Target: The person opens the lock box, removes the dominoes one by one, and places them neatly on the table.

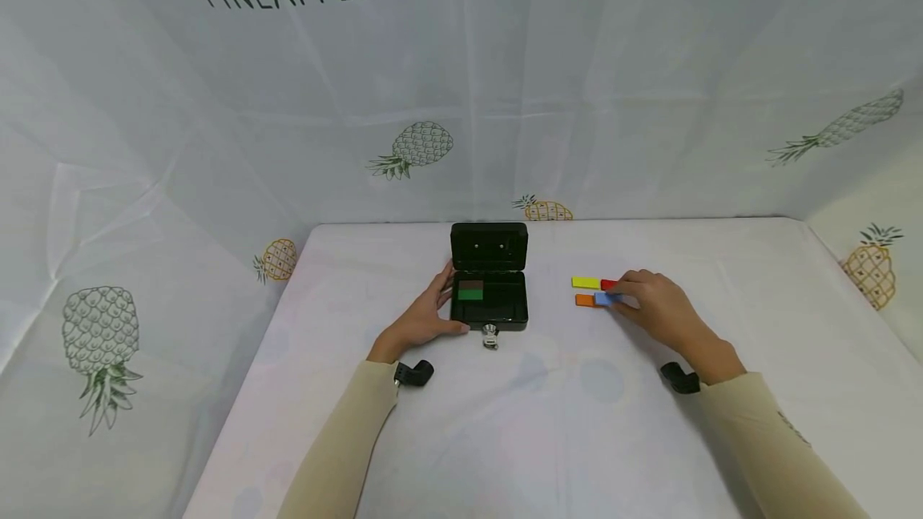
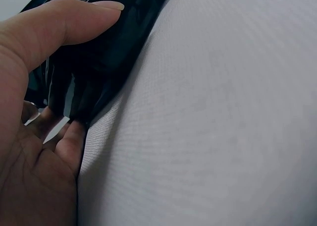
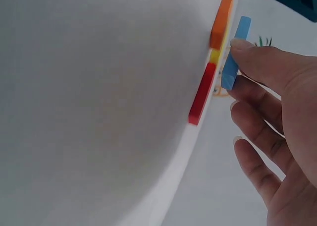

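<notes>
While the left hand (image 1: 425, 317) grips the left side of the open black box (image 1: 489, 287), thumb along its front edge and fingers curled at its corner, the right hand (image 1: 652, 301) pinches the blue block (image 3: 235, 60) between thumb and forefinger, raised off the white table (image 1: 548, 415). Orange block (image 3: 221, 20), yellow block (image 1: 586, 283) and red block (image 3: 202, 93) lie just beside it. Box holds a green piece (image 1: 470, 293), possibly with a brown one behind. A key (image 1: 490, 336) sits in the front lock.
</notes>
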Motion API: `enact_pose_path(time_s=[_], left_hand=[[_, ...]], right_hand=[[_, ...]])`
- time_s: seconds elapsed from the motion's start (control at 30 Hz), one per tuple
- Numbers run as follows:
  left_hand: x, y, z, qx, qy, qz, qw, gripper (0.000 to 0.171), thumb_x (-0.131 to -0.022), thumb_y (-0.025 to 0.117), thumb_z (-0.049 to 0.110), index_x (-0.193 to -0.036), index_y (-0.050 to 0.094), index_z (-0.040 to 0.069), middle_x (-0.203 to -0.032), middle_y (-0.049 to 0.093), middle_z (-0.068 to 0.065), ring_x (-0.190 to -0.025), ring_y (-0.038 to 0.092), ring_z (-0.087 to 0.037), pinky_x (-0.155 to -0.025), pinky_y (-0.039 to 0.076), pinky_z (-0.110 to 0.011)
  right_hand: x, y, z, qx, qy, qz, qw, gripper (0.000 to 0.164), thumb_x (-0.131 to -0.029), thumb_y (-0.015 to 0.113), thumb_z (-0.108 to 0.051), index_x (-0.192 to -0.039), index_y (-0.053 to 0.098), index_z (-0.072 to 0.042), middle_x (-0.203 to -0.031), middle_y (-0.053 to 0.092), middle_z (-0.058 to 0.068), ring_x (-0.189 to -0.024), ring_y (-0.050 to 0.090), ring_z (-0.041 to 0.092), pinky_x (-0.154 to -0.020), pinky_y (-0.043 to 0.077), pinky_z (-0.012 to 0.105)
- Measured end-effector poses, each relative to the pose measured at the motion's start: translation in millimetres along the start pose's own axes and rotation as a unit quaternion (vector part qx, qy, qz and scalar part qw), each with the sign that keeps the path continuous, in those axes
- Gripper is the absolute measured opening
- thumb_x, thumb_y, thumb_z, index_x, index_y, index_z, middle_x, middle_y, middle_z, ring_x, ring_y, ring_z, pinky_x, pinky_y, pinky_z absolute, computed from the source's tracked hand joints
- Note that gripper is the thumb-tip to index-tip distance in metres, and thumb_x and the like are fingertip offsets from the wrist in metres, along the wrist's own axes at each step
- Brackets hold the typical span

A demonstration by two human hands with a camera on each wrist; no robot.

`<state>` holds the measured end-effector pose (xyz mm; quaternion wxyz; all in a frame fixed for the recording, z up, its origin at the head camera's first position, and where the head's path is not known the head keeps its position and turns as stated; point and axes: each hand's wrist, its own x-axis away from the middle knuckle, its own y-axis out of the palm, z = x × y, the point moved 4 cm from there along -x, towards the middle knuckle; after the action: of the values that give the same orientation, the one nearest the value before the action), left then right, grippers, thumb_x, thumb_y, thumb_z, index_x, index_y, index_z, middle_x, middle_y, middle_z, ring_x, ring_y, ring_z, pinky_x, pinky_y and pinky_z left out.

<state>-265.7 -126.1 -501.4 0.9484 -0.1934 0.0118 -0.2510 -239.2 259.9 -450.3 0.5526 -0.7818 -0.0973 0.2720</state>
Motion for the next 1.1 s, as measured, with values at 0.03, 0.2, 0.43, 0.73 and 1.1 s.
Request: enact_pose_path(time_s=[0.03,0.2,0.43,0.73,1.1], left_hand=[[-0.1,0.1,-0.1,0.001,0.000,-0.001,1.0000,0.122,-0.087,0.087,0.004,-0.172,0.000,0.016,-0.177,0.012,-0.014,-0.162,0.020,-0.032,-0.132,0.024,-0.043],[-0.7,-0.2,-1.3,0.000,0.000,0.000,1.0000,0.123,-0.087,0.087,0.003,-0.172,0.000,0.017,-0.177,0.012,-0.012,-0.162,0.020,-0.030,-0.132,0.025,-0.042],[-0.4,0.2,-2.2,0.000,-0.004,0.001,1.0000,0.123,-0.086,0.087,0.005,-0.172,0.000,0.017,-0.177,0.013,-0.013,-0.162,0.021,-0.032,-0.132,0.025,-0.043],[0.2,0.5,-0.8,0.000,-0.009,0.004,0.9999,0.123,-0.086,0.087,0.004,-0.172,0.000,0.017,-0.177,0.012,-0.013,-0.162,0.021,-0.032,-0.132,0.024,-0.043],[0.5,0.6,-0.2,0.001,-0.011,0.004,0.9999,0.123,-0.086,0.087,0.004,-0.172,0.000,0.018,-0.177,0.012,-0.012,-0.162,0.020,-0.030,-0.132,0.024,-0.042]], right_hand=[[1,0,2,0.001,0.004,-0.002,1.000,0.027,-0.076,0.092,0.003,-0.101,0.083,-0.001,-0.096,0.076,0.011,-0.088,0.071,0.032,-0.076,0.064,0.049],[6,-1,9,0.008,0.026,-0.021,0.999,0.028,-0.076,0.092,0.002,-0.103,0.082,0.001,-0.098,0.076,0.014,-0.091,0.071,0.034,-0.080,0.065,0.052],[9,1,16,0.018,0.062,-0.068,0.996,0.027,-0.081,0.090,-0.001,-0.106,0.082,0.002,-0.102,0.076,0.016,-0.095,0.071,0.036,-0.086,0.064,0.055],[8,3,19,0.015,0.061,-0.073,0.995,0.026,-0.080,0.090,0.000,-0.105,0.082,0.001,-0.099,0.075,0.014,-0.092,0.070,0.034,-0.084,0.064,0.053],[6,0,16,0.013,0.052,-0.059,0.997,0.026,-0.080,0.091,-0.003,-0.105,0.082,0.001,-0.102,0.075,0.015,-0.094,0.071,0.036,-0.084,0.064,0.054]])
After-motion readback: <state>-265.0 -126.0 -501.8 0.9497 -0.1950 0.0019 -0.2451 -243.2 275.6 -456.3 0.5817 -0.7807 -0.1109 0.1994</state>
